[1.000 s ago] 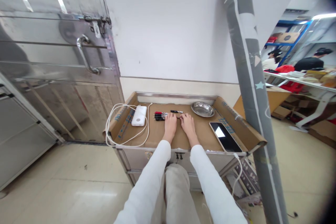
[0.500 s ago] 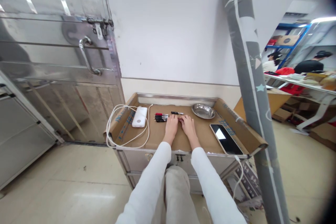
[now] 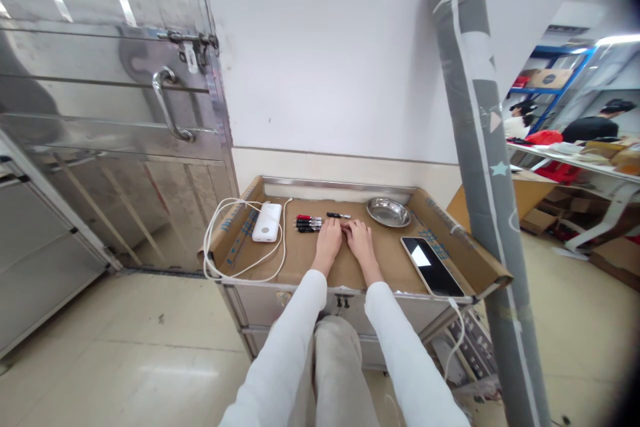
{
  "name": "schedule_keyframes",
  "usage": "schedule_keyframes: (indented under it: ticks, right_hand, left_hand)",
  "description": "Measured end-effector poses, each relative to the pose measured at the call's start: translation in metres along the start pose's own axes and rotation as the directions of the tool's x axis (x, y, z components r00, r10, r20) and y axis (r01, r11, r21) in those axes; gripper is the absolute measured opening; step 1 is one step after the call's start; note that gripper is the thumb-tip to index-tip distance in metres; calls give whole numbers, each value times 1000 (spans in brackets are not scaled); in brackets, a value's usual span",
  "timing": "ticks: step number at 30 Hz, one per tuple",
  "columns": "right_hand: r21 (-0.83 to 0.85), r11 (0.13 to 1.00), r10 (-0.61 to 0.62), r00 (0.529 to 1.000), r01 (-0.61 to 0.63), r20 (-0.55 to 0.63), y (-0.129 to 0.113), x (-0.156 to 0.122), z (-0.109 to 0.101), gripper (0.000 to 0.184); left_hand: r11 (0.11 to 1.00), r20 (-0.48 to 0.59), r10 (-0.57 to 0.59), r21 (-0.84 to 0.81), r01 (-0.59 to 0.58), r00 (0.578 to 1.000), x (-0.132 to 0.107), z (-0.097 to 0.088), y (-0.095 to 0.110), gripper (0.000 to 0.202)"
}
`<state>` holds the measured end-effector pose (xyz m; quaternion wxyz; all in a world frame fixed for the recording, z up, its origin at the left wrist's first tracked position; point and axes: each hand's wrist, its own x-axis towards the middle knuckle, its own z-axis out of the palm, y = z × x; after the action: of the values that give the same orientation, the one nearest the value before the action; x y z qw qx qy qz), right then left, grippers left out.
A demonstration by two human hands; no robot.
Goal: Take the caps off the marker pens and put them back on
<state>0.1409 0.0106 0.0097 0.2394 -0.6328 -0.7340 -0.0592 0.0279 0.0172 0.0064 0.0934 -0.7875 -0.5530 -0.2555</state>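
Both hands are close together over the brown cardboard-covered top. My left hand [image 3: 329,240] is closed, its fingers bent downward just right of a row of several pens [image 3: 309,222], red at the back and black in front. My right hand [image 3: 359,240] is also closed, fingertips turned in toward the left hand. Whatever lies between the fingertips is too small and hidden to name. Just beyond the hands, a single black pen [image 3: 339,215] lies crosswise. Farther right sits a shallow round metal dish [image 3: 389,212].
A white power bank [image 3: 267,222] with a looped white cable [image 3: 240,276] lies at the left. A phone [image 3: 432,265] rests at the right. Raised cardboard sides [image 3: 457,240] edge the top. A long grey wrapped roll [image 3: 483,147] leans beside it. People sit in the background.
The camera view has shifted slightly. Both hands stay in nearly the same place, with only slight finger movement; the pens, dish and phone lie as before.
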Motion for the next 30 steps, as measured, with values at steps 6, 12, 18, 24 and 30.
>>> schedule_keyframes:
  ticks: [6,12,18,24,30]
  right_hand:
    - [-24,999,24,1000,-24,-18,-1,-1,-1,22]
    - [-21,999,37,999,-38,-1,-1,0,-1,20]
    - [7,1000,8,1000,-8,24,-1,0,-1,20]
    - [61,998,22,999,-24,31,2,2,0,21]
    - [86,996,18,1000,-20,18,2,1,1,21]
  left_hand:
    - [1000,-31,-2,11,2,1000,0,1,1,24]
    - [1000,0,0,-29,0,1000,0,1,-1,27]
    - [995,-11,-16,-98,15,1000,1,5,-2,26]
    - [998,-13,-12,-68,11,1000,1,4,-1,24]
    - [993,-80,-114,11,115,990,1,-1,2,34]
